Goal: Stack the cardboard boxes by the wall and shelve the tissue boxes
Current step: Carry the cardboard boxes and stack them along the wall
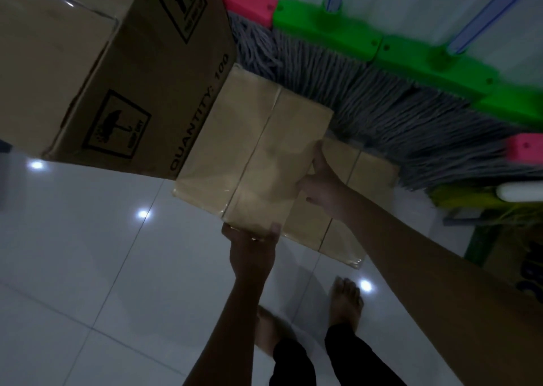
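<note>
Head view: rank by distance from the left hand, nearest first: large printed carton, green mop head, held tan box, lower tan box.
From the left hand:
1. Held tan box, gripped at its near edge.
2. Lower tan box, just right, underneath.
3. Large printed carton, upper left.
4. Green mop head, far, by the wall.

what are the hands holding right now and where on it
Both hold the upper tan cardboard box: the left hand grips its near edge, the right hand its right side.
</note>
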Demonstrator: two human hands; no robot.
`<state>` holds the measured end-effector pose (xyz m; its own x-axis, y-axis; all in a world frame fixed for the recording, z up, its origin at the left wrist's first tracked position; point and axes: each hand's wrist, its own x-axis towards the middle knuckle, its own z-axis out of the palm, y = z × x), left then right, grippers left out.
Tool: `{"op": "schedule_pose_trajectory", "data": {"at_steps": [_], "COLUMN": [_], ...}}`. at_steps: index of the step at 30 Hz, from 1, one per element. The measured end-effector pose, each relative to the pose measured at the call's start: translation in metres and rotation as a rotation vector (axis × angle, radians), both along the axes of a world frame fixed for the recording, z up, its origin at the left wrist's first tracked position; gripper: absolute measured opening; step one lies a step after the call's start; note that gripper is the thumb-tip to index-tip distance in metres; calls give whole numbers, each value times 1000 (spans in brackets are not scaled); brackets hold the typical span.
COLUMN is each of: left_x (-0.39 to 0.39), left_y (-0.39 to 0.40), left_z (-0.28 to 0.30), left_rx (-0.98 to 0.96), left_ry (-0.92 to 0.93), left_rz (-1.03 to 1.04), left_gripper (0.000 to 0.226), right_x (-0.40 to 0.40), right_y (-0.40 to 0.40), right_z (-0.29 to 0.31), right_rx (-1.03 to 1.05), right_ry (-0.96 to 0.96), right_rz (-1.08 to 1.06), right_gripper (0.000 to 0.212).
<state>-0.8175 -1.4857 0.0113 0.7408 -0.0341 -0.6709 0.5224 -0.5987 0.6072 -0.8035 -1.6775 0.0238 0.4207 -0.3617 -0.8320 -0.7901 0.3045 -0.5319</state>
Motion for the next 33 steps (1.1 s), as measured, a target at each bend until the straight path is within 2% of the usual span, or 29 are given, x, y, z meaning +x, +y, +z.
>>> {"op": "schedule_pose_trajectory", "data": {"at_steps": [4, 7, 9, 11, 13, 15, 17, 20, 24, 28, 33], "left_x": [-2, 0, -1, -2, -1, 2, 8, 13, 12, 6, -5], "left_y": [10, 21, 31, 45, 59, 71, 88, 117, 172, 226, 284], "left_z": [11, 26, 46, 69, 95, 122, 163, 220, 310, 392, 475], "left_rx": [-90, -95, 71, 280, 433, 526, 565, 559, 558, 522, 419], "left_ry": [90, 138, 68, -84, -214, -301, -377, -446, -529, -538, -555], "left_rz": [-46, -124, -285, -459, -606, -729, -769, -737, -715, -649, -298], "left_gripper": [113, 114, 106, 97, 97, 94, 88, 81, 76, 76, 74], "right_x": [-7, -16, -24, -33, -41, -47, -48, -49, -47, -44, -36], "right_y": [3, 10, 20, 35, 55, 74, 96, 127, 174, 223, 288], "right_z": [3, 19, 34, 54, 80, 109, 149, 214, 311, 391, 470], "right_rx": [-64, -283, -427, -482, -628, -820, -931, -1018, -1088, -1065, -874], "right_ry": [-15, 5, 24, 45, 34, -16, -89, -193, -327, -399, -489], "right_rz": [49, 197, 323, 417, 579, 775, 931, 1023, 1039, 1039, 906], "right_gripper": [102, 88, 82, 83, 85, 84, 81, 76, 71, 70, 69]}}
